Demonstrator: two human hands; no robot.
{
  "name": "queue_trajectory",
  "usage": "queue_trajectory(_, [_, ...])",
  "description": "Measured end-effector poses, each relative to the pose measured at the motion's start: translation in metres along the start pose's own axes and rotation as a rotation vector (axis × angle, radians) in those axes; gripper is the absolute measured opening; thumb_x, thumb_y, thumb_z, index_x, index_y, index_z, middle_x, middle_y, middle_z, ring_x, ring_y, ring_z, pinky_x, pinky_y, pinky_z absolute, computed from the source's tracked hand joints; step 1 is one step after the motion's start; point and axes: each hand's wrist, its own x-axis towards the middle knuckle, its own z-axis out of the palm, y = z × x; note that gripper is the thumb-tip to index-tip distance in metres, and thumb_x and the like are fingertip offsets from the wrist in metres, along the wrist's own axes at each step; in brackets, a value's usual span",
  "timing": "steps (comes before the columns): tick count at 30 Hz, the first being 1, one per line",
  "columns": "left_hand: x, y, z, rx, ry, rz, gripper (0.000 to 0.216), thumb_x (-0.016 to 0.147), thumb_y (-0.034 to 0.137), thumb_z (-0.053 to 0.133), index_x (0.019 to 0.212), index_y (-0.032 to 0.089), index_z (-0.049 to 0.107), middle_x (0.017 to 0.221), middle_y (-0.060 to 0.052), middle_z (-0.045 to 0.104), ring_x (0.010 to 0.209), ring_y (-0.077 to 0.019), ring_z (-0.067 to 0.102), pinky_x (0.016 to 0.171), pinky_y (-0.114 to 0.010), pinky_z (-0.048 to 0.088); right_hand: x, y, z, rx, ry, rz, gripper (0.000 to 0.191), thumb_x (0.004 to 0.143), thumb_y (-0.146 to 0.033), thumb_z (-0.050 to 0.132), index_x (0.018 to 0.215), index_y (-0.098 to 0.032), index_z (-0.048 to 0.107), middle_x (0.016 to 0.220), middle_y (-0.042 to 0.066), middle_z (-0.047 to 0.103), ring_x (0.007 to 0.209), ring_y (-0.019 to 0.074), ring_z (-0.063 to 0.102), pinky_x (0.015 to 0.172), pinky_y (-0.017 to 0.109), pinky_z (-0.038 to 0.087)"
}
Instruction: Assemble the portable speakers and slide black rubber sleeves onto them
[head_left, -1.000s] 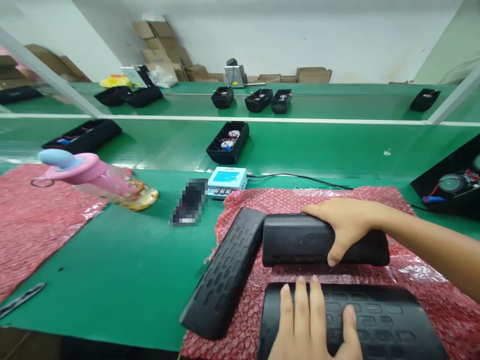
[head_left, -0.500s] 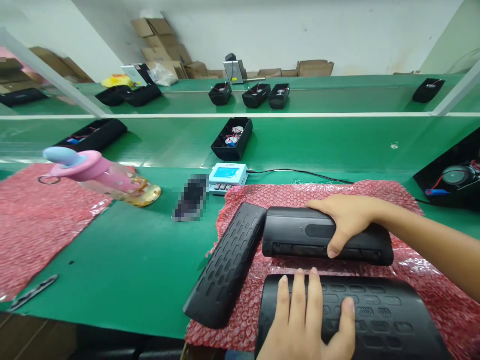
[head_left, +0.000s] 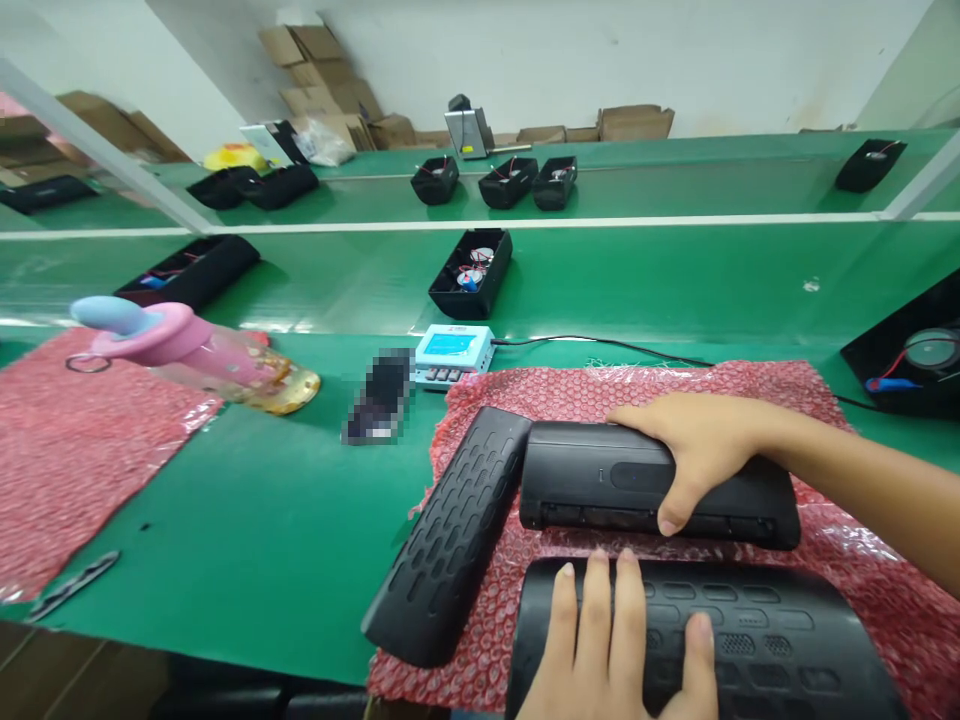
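Three black speaker bodies lie on a red bubble-wrap sheet on the green bench. My right hand is wrapped over the top of the middle speaker, thumb against its front edge. My left hand rests flat, fingers stretched out, on the nearest speaker with the perforated grille. A third perforated speaker lies slanted to the left, partly off the sheet.
A small blue-screened tester with a cable sits behind the sheet, next to a blurred dark object. A pink bottle lies at left by another red sheet. Open black housings ride the green belt; one sits at far right.
My right hand has tipped the middle speaker slightly, so more of its slotted front edge shows. The left hand stays flat on the near speaker. The view shifted a little.
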Motion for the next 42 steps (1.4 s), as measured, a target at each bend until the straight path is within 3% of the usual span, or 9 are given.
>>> queue_trajectory(3, [0.000, 0.000, -0.003, 0.021, -0.023, 0.006, 0.047, 0.081, 0.036, 0.058, 0.123, 0.029, 0.040, 0.105, -0.009, 0.065, 0.096, -0.0261, 0.062, 0.093, -0.051, 0.042, -0.003, -0.005, 0.002, -0.025, 0.010, 0.000, 0.083, 0.045, -0.061, 0.076, 0.113, -0.021, 0.050, 0.098, 0.007, 0.063, 0.081, 0.0271, 0.059, 0.067, 0.033, 0.045])
queue_trajectory(7, [0.002, -0.009, -0.012, 0.030, -0.131, 0.144, 0.047, 0.079, 0.034, 0.060, 0.122, 0.029, 0.041, 0.107, -0.008, 0.065, 0.097, -0.0260, 0.062, 0.091, -0.049, 0.044, -0.005, -0.005, 0.004, 0.014, 0.008, 0.001, 0.087, 0.046, -0.060, 0.076, 0.118, -0.020, 0.048, 0.104, 0.008, 0.062, 0.086, 0.0283, 0.059, 0.074, 0.037, 0.046])
queue_trajectory(13, [0.002, -0.017, -0.018, 0.011, -0.129, 0.218, 0.048, 0.078, 0.035, 0.062, 0.122, 0.029, 0.045, 0.101, -0.009, 0.067, 0.095, -0.0270, 0.063, 0.090, -0.050, 0.045, -0.004, 0.010, 0.002, 0.413, -0.077, -0.088, 0.080, 0.059, -0.035, 0.063, 0.131, -0.013, 0.039, 0.134, 0.009, 0.044, 0.118, 0.0249, 0.045, 0.100, 0.034, 0.036])
queue_trajectory(18, [0.001, -0.015, -0.016, 0.013, -0.100, 0.206, 0.050, 0.078, 0.035, 0.062, 0.124, 0.029, 0.043, 0.100, -0.008, 0.068, 0.093, -0.0262, 0.064, 0.093, -0.051, 0.042, -0.003, 0.019, 0.003, 0.561, -0.114, -0.138, 0.086, 0.057, -0.028, 0.061, 0.136, -0.010, 0.033, 0.134, 0.008, 0.045, 0.119, 0.0232, 0.045, 0.100, 0.033, 0.036])
queue_trajectory(24, [0.004, -0.012, -0.013, 0.074, -0.030, 0.191, 0.047, 0.081, 0.036, 0.059, 0.123, 0.026, 0.042, 0.094, -0.008, 0.069, 0.087, -0.0253, 0.066, 0.093, -0.051, 0.041, 0.000, 0.027, 0.006, 0.592, -0.157, -0.212, 0.093, 0.057, -0.031, 0.067, 0.139, -0.007, 0.030, 0.140, 0.011, 0.038, 0.124, 0.0251, 0.039, 0.104, 0.031, 0.031])
queue_trajectory(30, [0.004, -0.012, -0.015, 0.074, -0.048, 0.186, 0.045, 0.084, 0.037, 0.056, 0.124, 0.025, 0.039, 0.094, -0.007, 0.069, 0.087, -0.0247, 0.066, 0.095, -0.052, 0.039, 0.000, 0.016, 0.002, 0.589, -0.125, -0.089, 0.095, 0.051, -0.030, 0.068, 0.137, -0.008, 0.035, 0.136, 0.009, 0.043, 0.120, 0.0266, 0.043, 0.101, 0.032, 0.034])
queue_trajectory(34, [0.004, -0.013, -0.016, 0.066, -0.067, 0.202, 0.046, 0.084, 0.039, 0.056, 0.123, 0.025, 0.040, 0.095, -0.007, 0.069, 0.087, -0.0253, 0.066, 0.096, -0.054, 0.037, -0.001, 0.013, 0.000, 0.558, -0.101, -0.086, 0.093, 0.049, -0.031, 0.069, 0.135, -0.010, 0.039, 0.134, 0.009, 0.044, 0.118, 0.0275, 0.044, 0.100, 0.034, 0.035])
queue_trajectory(42, [0.005, -0.014, -0.015, 0.046, -0.066, 0.191, 0.045, 0.084, 0.040, 0.055, 0.124, 0.024, 0.040, 0.094, -0.008, 0.070, 0.086, -0.0258, 0.066, 0.095, -0.054, 0.037, 0.001, 0.007, 0.003, 0.433, -0.050, -0.064, 0.080, 0.063, -0.038, 0.063, 0.134, -0.011, 0.038, 0.134, 0.010, 0.043, 0.117, 0.0251, 0.044, 0.098, 0.033, 0.035])
